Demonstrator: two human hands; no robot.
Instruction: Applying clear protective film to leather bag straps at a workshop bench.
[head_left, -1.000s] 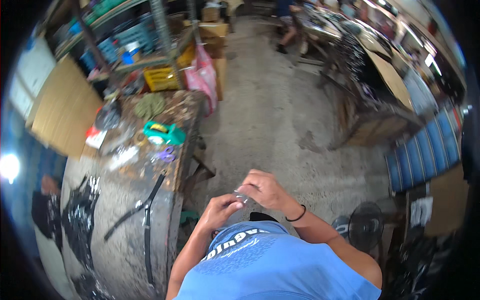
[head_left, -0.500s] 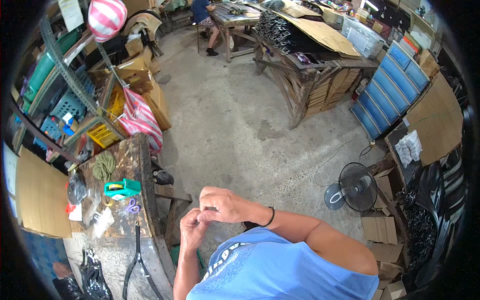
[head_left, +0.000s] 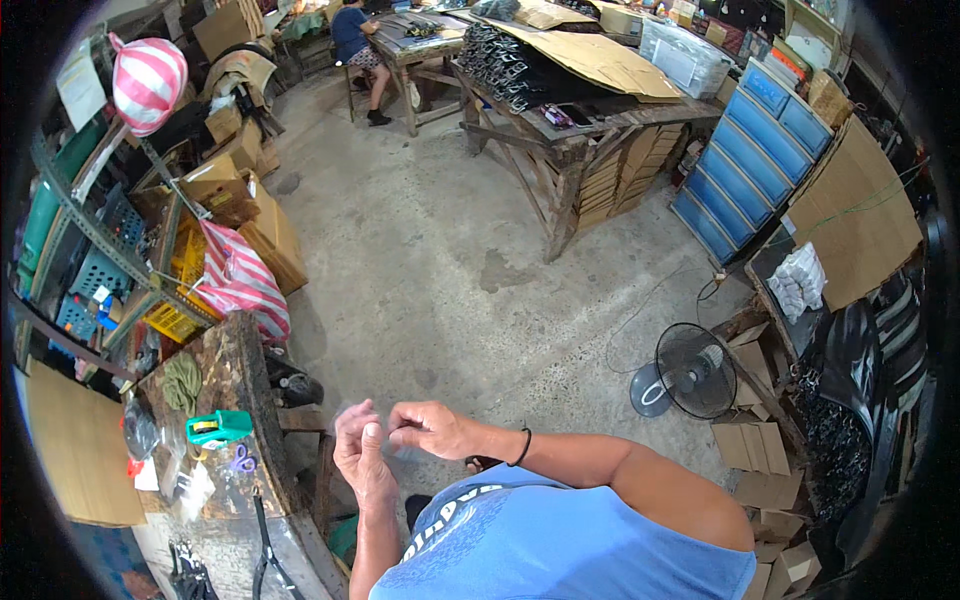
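A grey concrete floor (head_left: 450,330) fills the middle of the scene, and beyond it stands a heavy wooden table (head_left: 565,195) loaded with dark stock under a cardboard sheet (head_left: 590,65). At the left, a worn workbench (head_left: 235,530) runs down toward the lower edge, beside a stack of crates and striped bags. A blue drawer cabinet (head_left: 745,165) leans in view at the right, and a co-worker (head_left: 352,40) sits at a table in the far background. Nearer, a black fan (head_left: 697,370) stands on the floor, to the right of the person in the blue shirt (head_left: 570,545). Black straps (head_left: 265,550) lie on the workbench, well apart from the hands. The person's left hand (head_left: 362,455) is raised in front of the shirt, thumb upright and fingers partly extended, their tips blurred; whether they grasp anything cannot be told. The right hand (head_left: 428,430), just beside it, has its fingers bent inward toward the left, and their grip also cannot be made out. A green tape dispenser (head_left: 220,428) sits on the bench near purple-handled scissors (head_left: 242,458). Smallest is a faint translucent patch (head_left: 406,455), low between the hands, just below the right fingers, too blurred to identify.
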